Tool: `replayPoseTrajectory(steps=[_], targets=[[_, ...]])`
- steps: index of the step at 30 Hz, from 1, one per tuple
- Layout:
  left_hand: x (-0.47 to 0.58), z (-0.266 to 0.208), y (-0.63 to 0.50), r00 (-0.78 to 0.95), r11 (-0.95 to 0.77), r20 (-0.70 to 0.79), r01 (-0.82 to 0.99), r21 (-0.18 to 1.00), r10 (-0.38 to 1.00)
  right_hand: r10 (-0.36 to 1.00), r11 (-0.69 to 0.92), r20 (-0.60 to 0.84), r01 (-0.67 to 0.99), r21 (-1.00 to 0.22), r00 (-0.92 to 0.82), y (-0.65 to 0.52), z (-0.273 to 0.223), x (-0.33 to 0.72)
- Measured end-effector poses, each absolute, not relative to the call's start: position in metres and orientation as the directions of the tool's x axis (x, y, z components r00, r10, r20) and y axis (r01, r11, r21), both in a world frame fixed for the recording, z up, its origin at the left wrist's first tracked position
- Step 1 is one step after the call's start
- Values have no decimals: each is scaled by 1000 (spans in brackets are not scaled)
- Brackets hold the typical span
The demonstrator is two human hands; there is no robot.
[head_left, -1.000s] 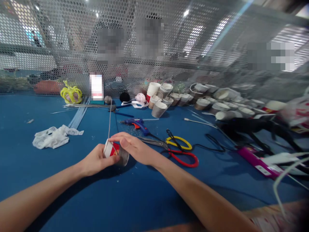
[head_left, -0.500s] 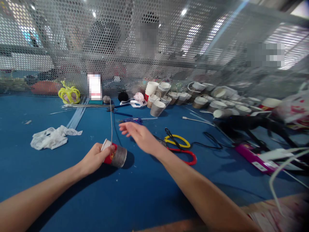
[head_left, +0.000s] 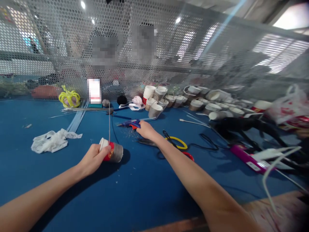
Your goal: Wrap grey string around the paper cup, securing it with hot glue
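My left hand (head_left: 93, 158) is closed around a paper cup (head_left: 117, 152) lying on its side above the blue table. Grey yarn covers the cup's base end, and a red printed band shows beside my thumb. From the cup a strand of yarn (head_left: 109, 125) runs up to a small grey yarn ball (head_left: 105, 102). My right hand (head_left: 146, 130) has its fingers wrapped round the handle of a blue glue gun (head_left: 130, 123), whose nozzle points left. Scissors with yellow and red handles (head_left: 180, 143) lie partly under my right forearm.
Several yarn-wrapped cups (head_left: 212, 108) stand along the back right near a perforated metal screen (head_left: 154, 71). White lace (head_left: 49, 141) and clear glue sticks (head_left: 77, 119) lie at left. A purple power strip (head_left: 246, 158) with cables is at right. A phone (head_left: 94, 91) stands at the back.
My right hand has moved from hovering open near the glue gun to gripping its handle. My left hand still holds the cup in about the same place.
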State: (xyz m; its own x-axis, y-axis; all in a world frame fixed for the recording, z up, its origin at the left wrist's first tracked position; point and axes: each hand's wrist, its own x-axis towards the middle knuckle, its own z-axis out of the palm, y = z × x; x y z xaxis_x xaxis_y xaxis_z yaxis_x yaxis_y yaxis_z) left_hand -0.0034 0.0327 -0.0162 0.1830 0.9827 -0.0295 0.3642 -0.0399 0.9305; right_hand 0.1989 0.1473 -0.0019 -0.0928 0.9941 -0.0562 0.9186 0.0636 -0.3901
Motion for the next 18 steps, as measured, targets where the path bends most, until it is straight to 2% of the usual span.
replayPoseTrajectory(steps=[5,8,9,11,14,18], targets=[[-5,-16,33,177,-51,-25,412,910,984,993,116,40,812,-572,-114,119,28,203],[-6,-16,34,182,-66,-14,428,901,983,971,161,-18,705,-691,-240,92,42,205],[-6,-16,34,183,-77,-4,435,897,983,957,147,-47,613,-776,-288,84,45,206],[-8,-17,34,186,-109,24,459,882,982,941,137,-47,505,-852,-335,70,48,206],[-10,-17,36,201,-174,83,495,851,976,915,183,-17,453,-873,-402,55,49,204],[-12,-17,37,170,-180,105,520,835,980,884,189,-75,500,-845,-462,44,49,203]])
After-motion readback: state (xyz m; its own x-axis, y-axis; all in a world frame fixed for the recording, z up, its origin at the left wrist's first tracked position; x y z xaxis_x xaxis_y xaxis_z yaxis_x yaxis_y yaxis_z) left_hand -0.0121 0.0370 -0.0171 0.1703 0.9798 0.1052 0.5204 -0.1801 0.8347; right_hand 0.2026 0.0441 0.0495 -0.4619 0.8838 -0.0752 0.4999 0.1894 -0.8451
